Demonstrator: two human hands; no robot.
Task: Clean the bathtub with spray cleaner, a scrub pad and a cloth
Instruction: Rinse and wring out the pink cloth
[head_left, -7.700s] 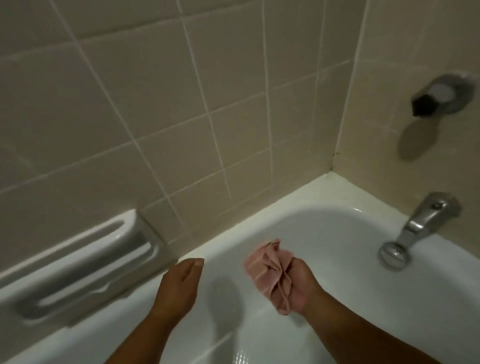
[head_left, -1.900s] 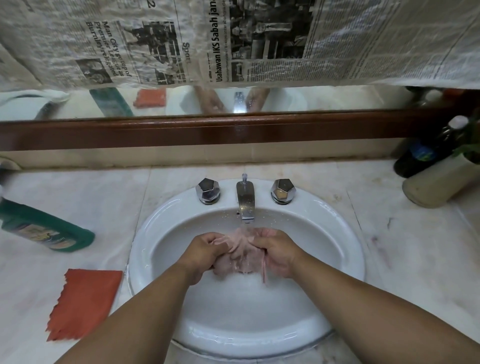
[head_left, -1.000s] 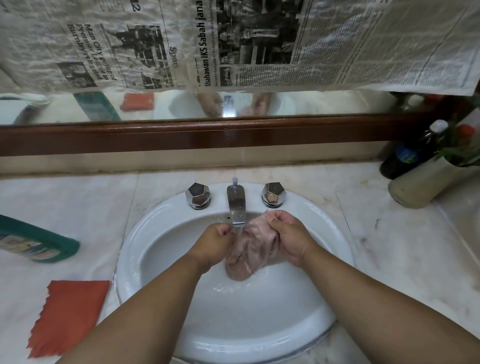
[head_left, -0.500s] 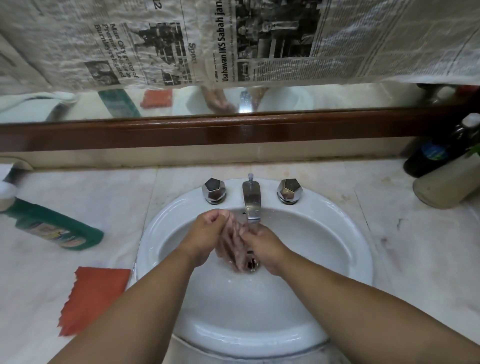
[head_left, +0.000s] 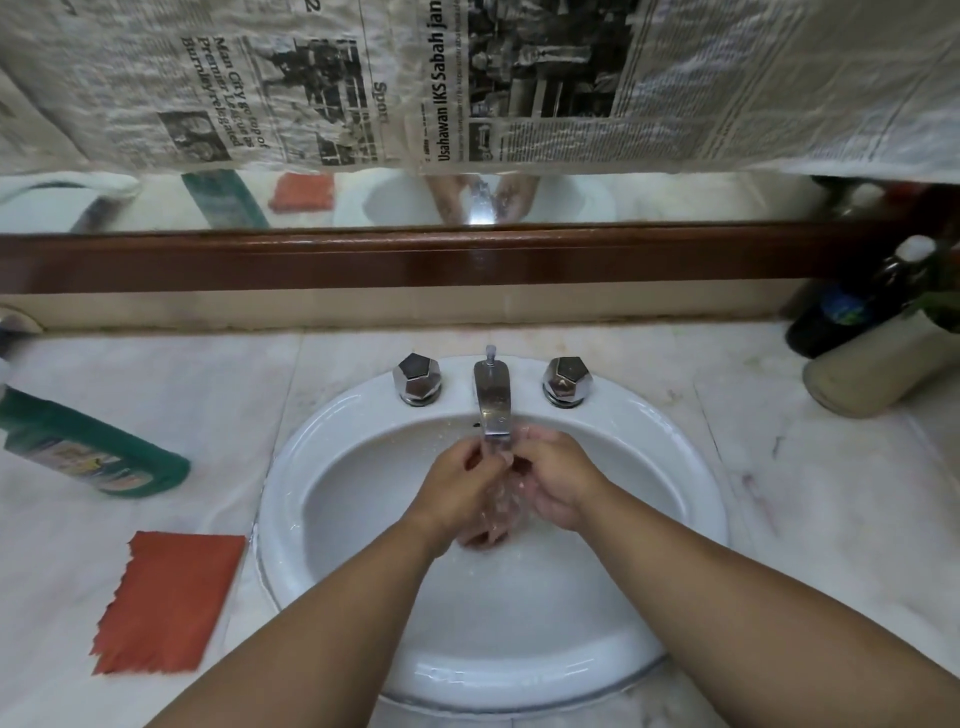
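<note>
Sink: white oval basin sitting in the counter at the middle of its near edge. It is taking water that is running from the faucet, and it is holding both hands and the cloth.

Cloth: pink and wet, bunching between the palms under the stream, mostly hidden.

Left hand: fingers curling in around the cloth, pressing toward the right hand.

Right hand: fingers curling likewise, gripping the cloth from the other side.

Knobs: one standing left of the faucet, one right, both on the sink's far rim.

Green bottle: lying on its side at the counter's left edge; contents cannot be told.

Pad: orange, flat, one edge jagged, lying by the near left corner, just beside the sink.

Dark bottle: white-capped, standing at the far right corner.

Beige jar: leaning just beside the dark bottle, green leaves showing at its mouth.

Newspaper: hanging over the mirror behind the counter.
</note>
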